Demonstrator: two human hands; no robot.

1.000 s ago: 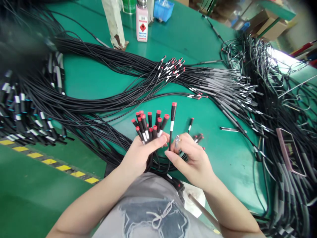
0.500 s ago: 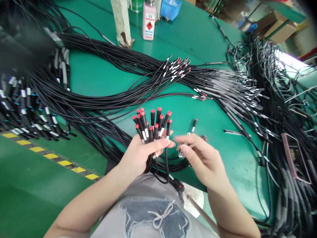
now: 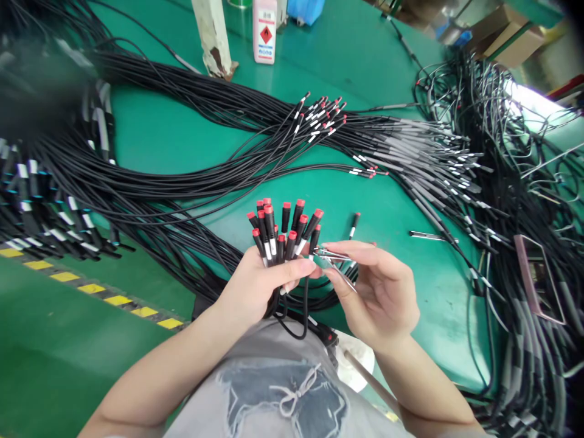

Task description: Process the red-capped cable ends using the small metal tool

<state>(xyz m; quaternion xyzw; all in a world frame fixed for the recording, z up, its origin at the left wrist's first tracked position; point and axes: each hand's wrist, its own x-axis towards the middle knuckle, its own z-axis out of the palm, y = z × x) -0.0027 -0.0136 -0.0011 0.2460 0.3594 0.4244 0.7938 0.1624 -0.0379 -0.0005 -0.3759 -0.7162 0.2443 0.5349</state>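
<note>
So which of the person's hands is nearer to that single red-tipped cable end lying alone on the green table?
Right. The right hand lies just below the lone cable end; the left hand is farther left, its grip shut on the bundle of red-tipped cables.

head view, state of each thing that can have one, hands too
left hand: shut on the capped cable bunch, ends upright
right hand: pinching metal tweezers, tips at the bunch
pink bottle: upright
loose cable end: lying on the green table

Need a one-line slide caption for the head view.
Left hand grips a bunch of red-capped black cable ends while the right hand holds metal tweezers beside them, above a green table.
</note>
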